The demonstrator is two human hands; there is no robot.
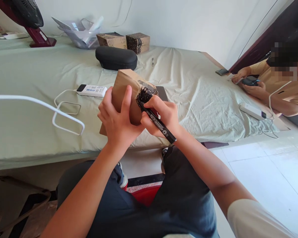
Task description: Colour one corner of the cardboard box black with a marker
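My left hand (118, 115) grips a brown cardboard box (127, 81), tilted above the edge of the cloth-covered table. Its thumb and fingers spread over the plain side. In my right hand (162, 115) is a black marker pen (161, 127), pinched near its front end, with the back end pointing down toward my wrist. The pen's tip is at the box's right side, where a dense black scribbled pattern (146, 94) covers the cardboard; my fingers partly hide the tip. Behind the box, a dark flat object (162, 94) lies on the cloth, mostly covered.
Behind stand a black hard case (116, 58), two patterned cardboard boxes (138, 43), a clear plastic basket (79, 36) and a fan (39, 38). A white power bank (91, 90) with a white cable (39, 98) lies left. Another person (283, 86) sits right, holding a dark object.
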